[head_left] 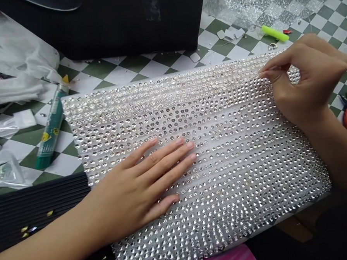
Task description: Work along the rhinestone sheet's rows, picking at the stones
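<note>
The rhinestone-studded sheet point(233, 154) looks light, limp and slippery, probably best steadied flat — the left hand point(141, 182) lies on it, fingers spread wide; the right hand point(307, 80) pinches a fine needle point(256, 76) narrowly.

The left hand point(138, 186) and right hand point(304, 80) are bare, with short fingernails point(180, 141). Dark clothing point(321, 231) occupies the lower right of the frame; pink fabric point(223, 257) lies at the bottom edge.

Silver rhinestone sheet point(190, 119) and fine metal needle point(256, 77)

The sheet is a large, flat, translucent rectangle, covered in tight, even rows of small, shiny silver studs, with a few gold-tinted glints among them. The needle sits tilted just above the sheet's far right area.
</note>
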A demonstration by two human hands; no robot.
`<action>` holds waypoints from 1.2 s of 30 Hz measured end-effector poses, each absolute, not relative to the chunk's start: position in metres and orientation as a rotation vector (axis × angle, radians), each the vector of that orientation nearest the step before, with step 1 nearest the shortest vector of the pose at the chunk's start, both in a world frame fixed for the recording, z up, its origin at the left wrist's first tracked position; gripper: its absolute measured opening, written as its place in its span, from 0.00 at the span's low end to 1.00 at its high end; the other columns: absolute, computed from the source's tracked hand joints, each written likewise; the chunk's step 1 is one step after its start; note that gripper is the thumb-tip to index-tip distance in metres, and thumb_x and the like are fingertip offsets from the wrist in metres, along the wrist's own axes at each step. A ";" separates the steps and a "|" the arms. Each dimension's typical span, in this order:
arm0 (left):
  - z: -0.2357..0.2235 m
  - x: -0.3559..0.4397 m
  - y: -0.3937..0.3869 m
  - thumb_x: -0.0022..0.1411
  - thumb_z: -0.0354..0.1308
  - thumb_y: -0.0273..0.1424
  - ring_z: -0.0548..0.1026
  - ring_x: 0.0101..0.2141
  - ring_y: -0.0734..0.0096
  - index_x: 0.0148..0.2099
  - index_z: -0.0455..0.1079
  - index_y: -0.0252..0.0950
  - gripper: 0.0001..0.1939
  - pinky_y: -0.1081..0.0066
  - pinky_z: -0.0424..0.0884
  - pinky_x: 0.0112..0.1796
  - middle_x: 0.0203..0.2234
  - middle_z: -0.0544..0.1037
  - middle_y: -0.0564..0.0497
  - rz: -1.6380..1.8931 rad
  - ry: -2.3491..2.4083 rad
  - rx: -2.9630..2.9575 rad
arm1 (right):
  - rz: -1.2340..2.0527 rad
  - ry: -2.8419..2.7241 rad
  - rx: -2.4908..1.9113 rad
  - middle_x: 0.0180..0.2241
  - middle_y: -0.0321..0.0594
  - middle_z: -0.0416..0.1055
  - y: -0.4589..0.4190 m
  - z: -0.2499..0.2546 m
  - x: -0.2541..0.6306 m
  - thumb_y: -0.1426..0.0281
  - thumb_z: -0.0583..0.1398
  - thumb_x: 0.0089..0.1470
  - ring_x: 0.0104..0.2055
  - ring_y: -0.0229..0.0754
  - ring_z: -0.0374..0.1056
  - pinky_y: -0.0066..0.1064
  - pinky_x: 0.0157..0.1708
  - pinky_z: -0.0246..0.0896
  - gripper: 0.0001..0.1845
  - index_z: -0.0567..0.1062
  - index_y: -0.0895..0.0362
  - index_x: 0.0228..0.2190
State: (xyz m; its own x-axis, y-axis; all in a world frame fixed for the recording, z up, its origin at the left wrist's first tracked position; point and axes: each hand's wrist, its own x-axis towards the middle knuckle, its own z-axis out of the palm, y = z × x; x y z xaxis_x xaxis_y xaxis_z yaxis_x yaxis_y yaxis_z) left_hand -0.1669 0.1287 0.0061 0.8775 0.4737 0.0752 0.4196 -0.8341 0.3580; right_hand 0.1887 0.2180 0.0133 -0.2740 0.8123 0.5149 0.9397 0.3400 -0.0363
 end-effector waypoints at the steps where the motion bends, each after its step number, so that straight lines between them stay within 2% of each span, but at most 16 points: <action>1: 0.007 -0.167 0.129 0.79 0.45 0.44 0.54 0.73 0.67 0.80 0.35 0.40 0.38 0.63 0.35 0.74 0.73 0.58 0.52 0.214 0.670 2.716 | -0.378 -2.169 -1.558 0.24 0.36 0.74 0.218 0.014 0.189 0.71 0.60 0.57 0.32 0.42 0.75 0.38 0.32 0.73 0.09 0.74 0.52 0.25; 5: 0.008 -0.166 0.128 0.79 0.44 0.44 0.56 0.72 0.67 0.80 0.34 0.41 0.37 0.63 0.35 0.74 0.73 0.59 0.52 0.197 0.684 2.693 | -0.375 -2.186 -1.616 0.25 0.37 0.75 0.216 0.014 0.190 0.71 0.59 0.58 0.35 0.43 0.75 0.38 0.34 0.73 0.09 0.75 0.52 0.26; 9: 0.006 -0.166 0.128 0.80 0.43 0.45 0.54 0.73 0.68 0.80 0.33 0.42 0.36 0.63 0.35 0.73 0.73 0.58 0.54 0.242 0.685 2.683 | -0.389 -2.189 -1.586 0.26 0.37 0.74 0.216 0.013 0.190 0.72 0.59 0.58 0.36 0.41 0.75 0.36 0.37 0.73 0.09 0.75 0.55 0.26; 17: 0.006 -0.166 0.128 0.80 0.43 0.45 0.55 0.73 0.69 0.80 0.34 0.42 0.36 0.63 0.36 0.73 0.72 0.60 0.53 0.250 0.682 2.689 | -0.477 -2.141 -1.372 0.24 0.35 0.74 0.216 0.013 0.198 0.76 0.59 0.54 0.31 0.39 0.73 0.35 0.32 0.71 0.09 0.75 0.55 0.24; 28: 0.004 -0.167 0.128 0.80 0.42 0.45 0.50 0.74 0.69 0.80 0.36 0.40 0.35 0.62 0.35 0.74 0.74 0.55 0.54 0.244 0.680 2.693 | -0.475 -2.186 -1.408 0.25 0.36 0.75 0.215 0.013 0.199 0.76 0.59 0.56 0.32 0.38 0.73 0.34 0.34 0.71 0.09 0.76 0.57 0.25; 36: 0.005 -0.167 0.127 0.80 0.42 0.45 0.47 0.74 0.72 0.80 0.35 0.42 0.35 0.63 0.35 0.74 0.75 0.52 0.56 0.245 0.685 2.684 | -0.526 -2.206 -1.562 0.25 0.35 0.72 0.217 0.014 0.197 0.77 0.56 0.51 0.32 0.38 0.71 0.34 0.35 0.68 0.09 0.75 0.56 0.24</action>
State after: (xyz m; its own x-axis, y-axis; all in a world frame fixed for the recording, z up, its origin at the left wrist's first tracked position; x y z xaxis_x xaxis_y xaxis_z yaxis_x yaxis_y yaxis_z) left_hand -0.1668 0.1274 0.0045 0.8676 0.4911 0.0779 0.4288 -0.8183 0.3827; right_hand 0.1973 0.2168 0.0144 -0.3060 0.8027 0.5119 0.9473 0.3102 0.0799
